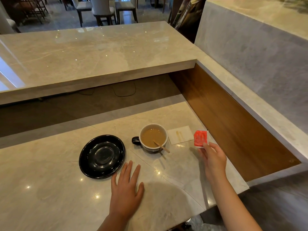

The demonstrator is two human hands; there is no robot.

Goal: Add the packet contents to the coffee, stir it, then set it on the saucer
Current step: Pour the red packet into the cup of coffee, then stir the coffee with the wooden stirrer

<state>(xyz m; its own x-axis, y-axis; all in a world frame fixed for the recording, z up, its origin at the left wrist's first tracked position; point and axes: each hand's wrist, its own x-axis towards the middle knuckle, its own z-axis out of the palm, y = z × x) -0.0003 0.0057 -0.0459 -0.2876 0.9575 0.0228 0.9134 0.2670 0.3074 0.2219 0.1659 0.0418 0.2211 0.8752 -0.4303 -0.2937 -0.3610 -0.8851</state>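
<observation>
A cup of milky coffee with a black handle stands on the marble counter, a wooden stirrer leaning in it. Left of it lies an empty black saucer. My right hand pinches a small red packet by its lower edge, held upright just right of the cup. My left hand rests flat on the counter, fingers spread, beside the saucer's near right rim and holding nothing.
A white napkin with a faint stain lies behind the cup on the right. A wooden side panel borders the counter on the right. A raised marble shelf runs across the back. Chairs stand beyond.
</observation>
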